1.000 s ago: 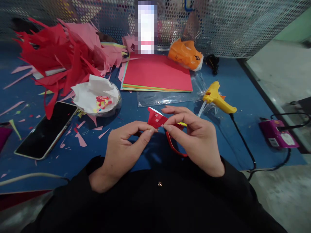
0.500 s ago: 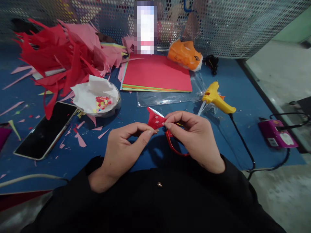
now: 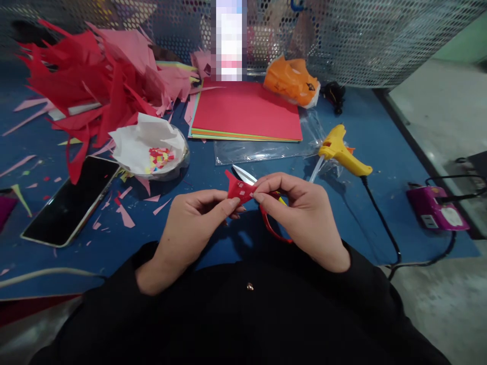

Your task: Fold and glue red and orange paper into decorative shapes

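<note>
Between my two hands is a small piece of red paper [image 3: 239,190] with little pale squares on it. My left hand [image 3: 198,223] pinches its lower left side between thumb and fingers. The thumb and forefinger of my right hand [image 3: 300,213] close on its right corner. Beneath them on the blue table lie scissors [image 3: 245,175]; their blades point to the upper left, and the red handle loop shows under my right hand. A bowl [image 3: 178,162] lined with white paper stands left of the hands, holding small red, yellow and pink paper bits.
Stacked coloured paper [image 3: 247,111] lies ahead, with an orange packet [image 3: 291,81] on its corner. A yellow glue gun [image 3: 342,152] and a purple power box [image 3: 437,209] are at right. A phone [image 3: 72,203], paper scraps and a heap of red paper strips [image 3: 83,76] fill the left.
The red paper has tilted and shifted slightly left and down between my fingers. More of the scissor blades now shows behind it. Both hands keep their pinch.
</note>
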`<action>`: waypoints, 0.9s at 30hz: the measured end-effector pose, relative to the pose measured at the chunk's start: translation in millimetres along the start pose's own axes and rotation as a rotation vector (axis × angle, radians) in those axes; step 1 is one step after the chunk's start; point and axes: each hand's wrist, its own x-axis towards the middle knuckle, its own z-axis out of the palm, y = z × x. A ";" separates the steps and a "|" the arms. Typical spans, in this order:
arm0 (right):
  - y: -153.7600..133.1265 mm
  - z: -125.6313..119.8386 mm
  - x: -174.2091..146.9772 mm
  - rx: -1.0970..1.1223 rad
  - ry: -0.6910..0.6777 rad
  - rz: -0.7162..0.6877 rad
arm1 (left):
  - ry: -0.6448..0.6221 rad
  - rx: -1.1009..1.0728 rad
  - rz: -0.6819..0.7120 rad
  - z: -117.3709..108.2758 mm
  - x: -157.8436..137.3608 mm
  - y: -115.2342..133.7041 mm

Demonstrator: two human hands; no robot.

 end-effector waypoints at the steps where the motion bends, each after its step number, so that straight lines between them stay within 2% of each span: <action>1: 0.0 0.4 -0.1 -0.004 -0.001 -0.012 | -0.001 -0.024 -0.016 -0.2 0.4 -1.2; 8: 1.8 5.8 -1.6 -0.072 0.036 -0.150 | 0.016 -0.155 -0.071 0.8 0.9 -6.1; 20: 3.6 13.4 -5.3 -0.106 0.032 -0.162 | 0.019 -0.037 -0.007 -0.1 -0.6 -0.1; 27: 3.9 14.3 -6.3 -0.116 0.045 -0.184 | 0.014 -0.048 0.002 -0.2 -0.9 1.5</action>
